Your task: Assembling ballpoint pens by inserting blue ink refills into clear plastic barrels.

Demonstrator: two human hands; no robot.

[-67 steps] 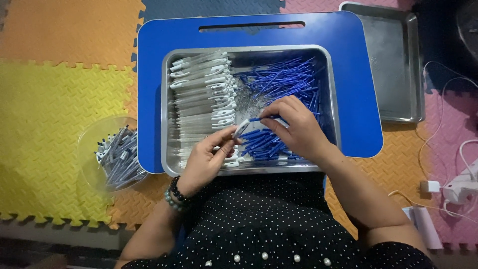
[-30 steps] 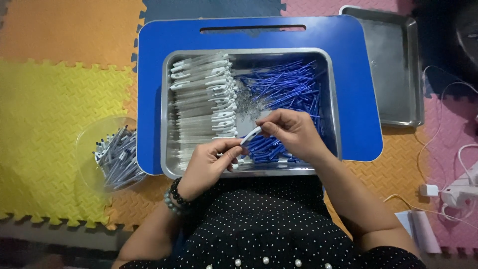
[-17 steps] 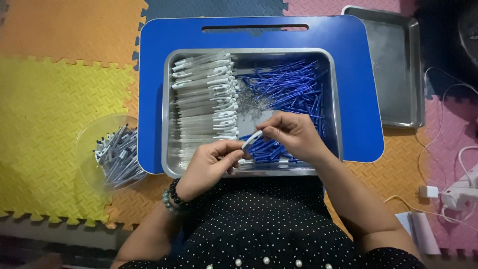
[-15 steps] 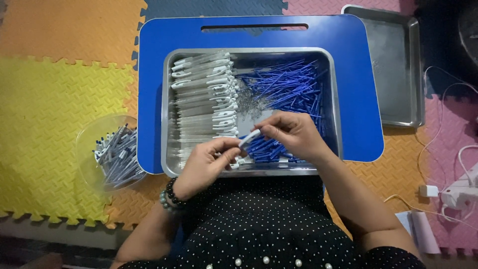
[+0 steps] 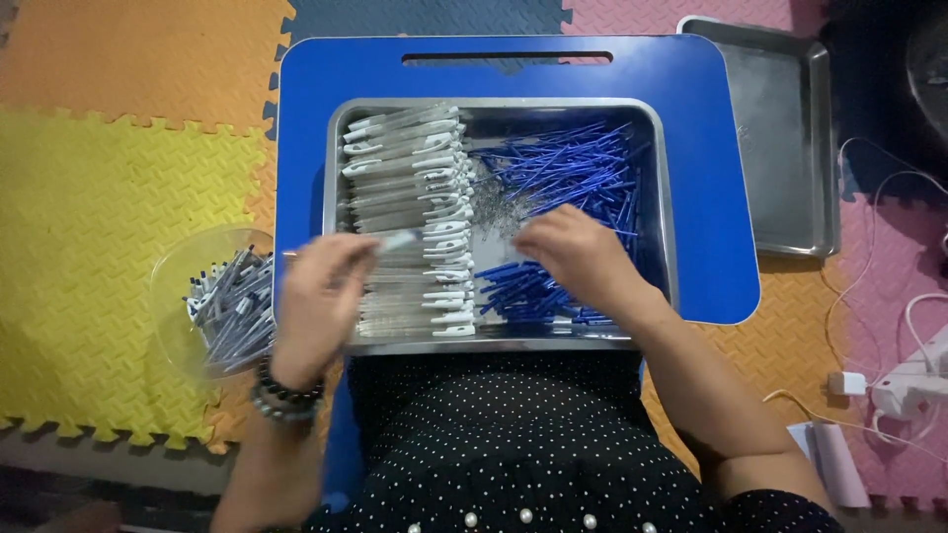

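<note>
The left hand [image 5: 314,296] is gripping what looks like 1 blurred pen [image 5: 395,240] in its fingers, just beside the clear barrels [image 5: 405,188]. The right hand [image 5: 578,259] is resting on the blue refills [image 5: 553,178] in the metal tray [image 5: 494,344], fingers curled; whether they are grasping anything cannot be told.

Floor: interlocking foam mats in orange [image 5: 128,49], yellow [image 5: 89,217] and pink [image 5: 632,15]. Empty steel tray [image 5: 780,138], upper right, beside the blue lap bench [image 5: 711,197]. White cables [image 5: 889,188] and a white power strip [image 5: 913,380] at the right edge. Black dotted garment with pearl beads [image 5: 494,444], bottom centre.
</note>
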